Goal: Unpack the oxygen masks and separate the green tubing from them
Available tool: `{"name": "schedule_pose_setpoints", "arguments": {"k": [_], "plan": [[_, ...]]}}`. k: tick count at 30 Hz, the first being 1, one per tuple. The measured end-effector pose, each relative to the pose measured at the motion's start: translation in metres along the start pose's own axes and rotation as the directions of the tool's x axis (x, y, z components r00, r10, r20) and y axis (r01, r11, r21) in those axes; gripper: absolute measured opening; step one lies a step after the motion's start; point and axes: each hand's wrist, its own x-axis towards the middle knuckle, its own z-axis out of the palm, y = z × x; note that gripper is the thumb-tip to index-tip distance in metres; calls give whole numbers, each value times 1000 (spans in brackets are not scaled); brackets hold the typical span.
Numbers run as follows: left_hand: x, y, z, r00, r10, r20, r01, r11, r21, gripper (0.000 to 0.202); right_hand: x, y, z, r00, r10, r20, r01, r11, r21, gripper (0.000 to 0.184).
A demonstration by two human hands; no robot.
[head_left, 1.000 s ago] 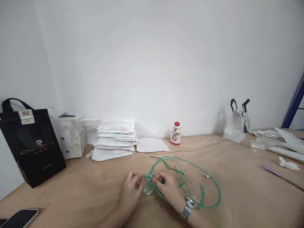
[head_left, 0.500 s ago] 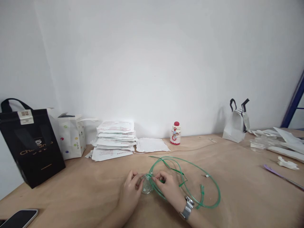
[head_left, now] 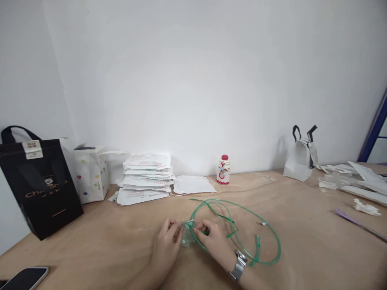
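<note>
Left hand [head_left: 165, 241]: pinching clear plastic mask [head_left: 187, 237].
Right hand [head_left: 213, 241]: pinching green tubing [head_left: 260, 257] at mask.
Risk: loose loop right of hand could snag, tugging mask free.

Head-worn view, facing forward, tilted downward

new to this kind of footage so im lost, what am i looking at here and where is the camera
These pictures come from a camera worn on a person's head, looking forward and down. There is no machine, only the person's bare left hand and bare right hand, with a silver metal wristwatch on the right wrist. Both hands pinch a clear plastic breathing mask attached to long green plastic tubing. The light wooden table also holds a stack of white paper packets, a black paper bag and a black smartphone.
</note>
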Motion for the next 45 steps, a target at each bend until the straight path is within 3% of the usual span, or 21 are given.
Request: {"name": "schedule_pose_setpoints", "arguments": {"k": [20, 28, 42, 45], "plan": [[-4, -1, 3, 979, 166, -118, -149, 979, 143, 24, -6, -6, 0, 995, -78, 63, 72, 994, 86, 20], [-5, -3, 6, 972, 212, -102, -195, 968, 157, 20, -2, -3, -2, 998, -57, 5, 57, 998, 20, 21], [-9, -3, 10, 990, 134, -41, -133, 991, 32, 21, 1, 3, 1, 1000, -15, -22, 16, 999, 51, 19], [-9, 0, 8, 996, 91, -8, -92, 995, -27, 21, 3, 8, 1, 1000, 16, -7, -15, 997, 70, 34]]}}
